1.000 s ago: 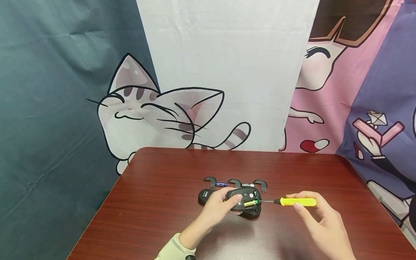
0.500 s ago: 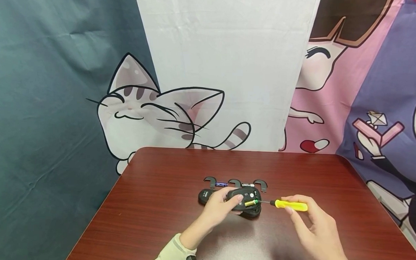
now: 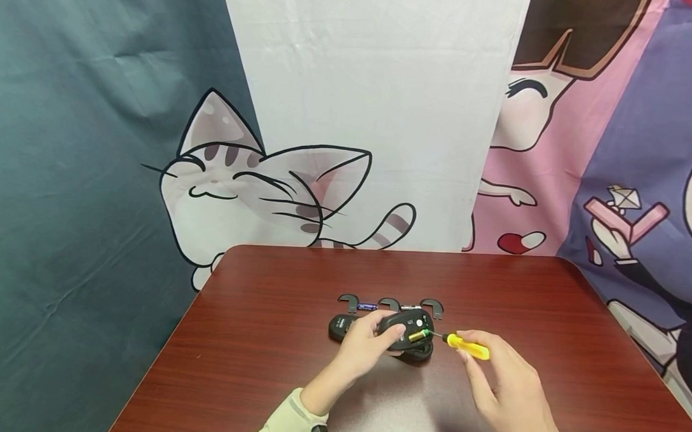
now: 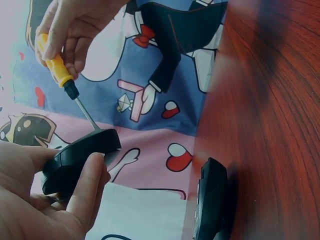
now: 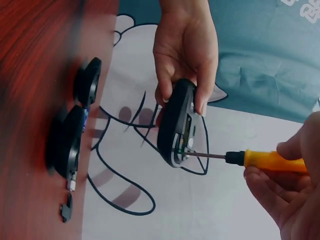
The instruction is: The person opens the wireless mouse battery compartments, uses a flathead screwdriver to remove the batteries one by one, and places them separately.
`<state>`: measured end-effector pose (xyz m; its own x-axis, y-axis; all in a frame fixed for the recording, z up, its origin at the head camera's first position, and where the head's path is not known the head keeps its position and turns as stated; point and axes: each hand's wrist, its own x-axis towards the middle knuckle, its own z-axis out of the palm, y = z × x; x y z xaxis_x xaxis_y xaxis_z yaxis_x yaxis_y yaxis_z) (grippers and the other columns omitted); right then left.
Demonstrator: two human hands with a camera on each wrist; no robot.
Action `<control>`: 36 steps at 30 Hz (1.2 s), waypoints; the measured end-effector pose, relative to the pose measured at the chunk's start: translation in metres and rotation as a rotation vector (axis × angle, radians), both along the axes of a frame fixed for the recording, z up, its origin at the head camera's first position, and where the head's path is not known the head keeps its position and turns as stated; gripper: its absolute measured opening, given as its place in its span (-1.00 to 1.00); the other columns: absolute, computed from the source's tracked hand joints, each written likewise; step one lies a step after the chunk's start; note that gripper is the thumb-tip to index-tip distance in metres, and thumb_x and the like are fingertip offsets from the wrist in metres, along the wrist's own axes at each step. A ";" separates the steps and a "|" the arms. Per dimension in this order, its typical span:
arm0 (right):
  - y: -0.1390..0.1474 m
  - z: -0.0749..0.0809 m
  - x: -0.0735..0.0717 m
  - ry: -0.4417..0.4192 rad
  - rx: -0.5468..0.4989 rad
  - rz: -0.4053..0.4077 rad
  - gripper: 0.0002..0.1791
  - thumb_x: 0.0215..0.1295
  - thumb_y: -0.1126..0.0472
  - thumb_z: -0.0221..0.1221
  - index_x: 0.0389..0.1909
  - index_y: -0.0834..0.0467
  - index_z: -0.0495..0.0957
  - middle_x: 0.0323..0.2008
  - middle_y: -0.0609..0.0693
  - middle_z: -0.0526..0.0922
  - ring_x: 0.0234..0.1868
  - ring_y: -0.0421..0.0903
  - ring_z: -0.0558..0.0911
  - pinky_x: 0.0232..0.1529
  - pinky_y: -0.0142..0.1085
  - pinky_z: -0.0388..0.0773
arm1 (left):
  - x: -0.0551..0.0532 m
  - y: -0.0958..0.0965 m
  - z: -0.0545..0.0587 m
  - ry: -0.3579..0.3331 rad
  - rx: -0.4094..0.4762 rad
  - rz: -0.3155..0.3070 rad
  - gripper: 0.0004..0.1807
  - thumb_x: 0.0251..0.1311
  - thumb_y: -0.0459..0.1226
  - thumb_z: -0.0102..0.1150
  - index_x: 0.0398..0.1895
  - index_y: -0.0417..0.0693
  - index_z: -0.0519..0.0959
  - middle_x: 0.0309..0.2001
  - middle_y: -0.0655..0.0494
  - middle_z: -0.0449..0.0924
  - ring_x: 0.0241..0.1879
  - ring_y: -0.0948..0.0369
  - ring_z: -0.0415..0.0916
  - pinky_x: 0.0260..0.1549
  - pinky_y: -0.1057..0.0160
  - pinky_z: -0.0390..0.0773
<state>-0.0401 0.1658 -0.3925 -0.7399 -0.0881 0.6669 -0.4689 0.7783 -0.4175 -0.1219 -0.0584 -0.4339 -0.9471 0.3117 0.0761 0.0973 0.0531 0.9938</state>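
Observation:
My left hand [image 3: 363,345] grips a black computer mouse [image 3: 400,326] by its sides, underside up, raised over the table. A green and gold battery [image 3: 418,335] lies in its uncovered battery slot. In my right hand [image 3: 503,380] is a screwdriver with a yellow handle [image 3: 472,347], pinched between thumb and fingers. Its thin metal shaft [image 5: 210,155] points into the slot, the tip right at the battery's green end. In the left wrist view the mouse [image 4: 82,157] shows edge-on, and its slot is hidden there.
A second mouse [image 3: 339,328] lies left on the table [image 3: 263,283], and another [image 3: 424,353] sits under the held one. Behind them stand several black battery covers [image 3: 433,307] in a row, with a blue battery [image 3: 367,306] and a white one [image 3: 411,306] between.
My right hand has moved left and slightly down, and the screwdriver's handle now tilts lower to the right. The battery's green end looks a little raised. My left hand and the mouse stay nearly still.

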 end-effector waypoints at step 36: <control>0.040 -0.033 -0.032 -0.335 -1.024 0.413 -0.82 0.47 0.52 0.01 0.00 0.37 0.46 -0.15 -0.02 0.78 -0.23 -0.12 0.79 -0.12 -0.38 0.73 | -0.010 -0.002 0.010 0.002 -0.085 0.004 -0.63 0.40 -0.21 0.23 0.12 -0.27 0.56 -0.17 -0.12 0.72 -0.35 -0.01 0.76 -0.37 0.17 0.79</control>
